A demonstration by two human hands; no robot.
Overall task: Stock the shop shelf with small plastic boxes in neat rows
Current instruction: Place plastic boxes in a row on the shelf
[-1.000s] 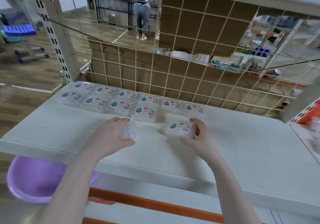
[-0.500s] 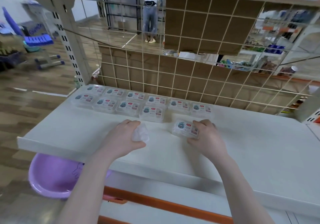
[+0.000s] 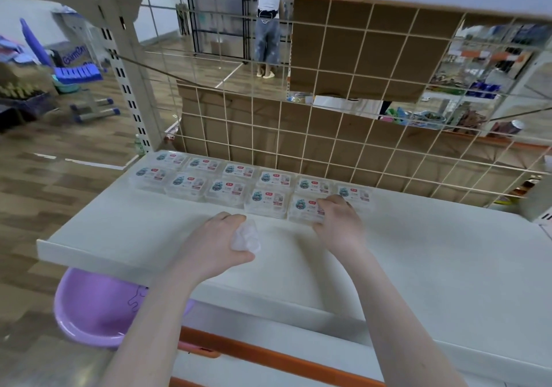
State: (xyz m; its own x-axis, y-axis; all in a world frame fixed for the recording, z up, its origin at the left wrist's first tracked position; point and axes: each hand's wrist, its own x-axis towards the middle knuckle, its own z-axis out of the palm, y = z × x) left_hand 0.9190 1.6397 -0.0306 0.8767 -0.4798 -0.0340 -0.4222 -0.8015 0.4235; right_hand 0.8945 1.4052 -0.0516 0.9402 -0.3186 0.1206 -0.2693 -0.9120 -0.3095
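Several small clear plastic boxes [image 3: 227, 190] with labelled lids lie in two rows at the back left of the white shelf [image 3: 418, 255]. My right hand [image 3: 339, 221] grips one more box [image 3: 304, 209] at the right end of the front row, touching its neighbour. My left hand [image 3: 216, 244] rests on the shelf in front of the rows, curled round a crumpled piece of clear plastic wrap [image 3: 246, 235].
A wire grid [image 3: 328, 135] backed by cardboard closes the shelf's rear. A purple basin [image 3: 89, 306] sits below the shelf's left front edge. An upright post [image 3: 125, 67] stands at the back left. A person stands far behind the grid.
My right hand has pushed its box back from the shelf's middle into the right end of the front row. My left hand has stayed put with the wrap.
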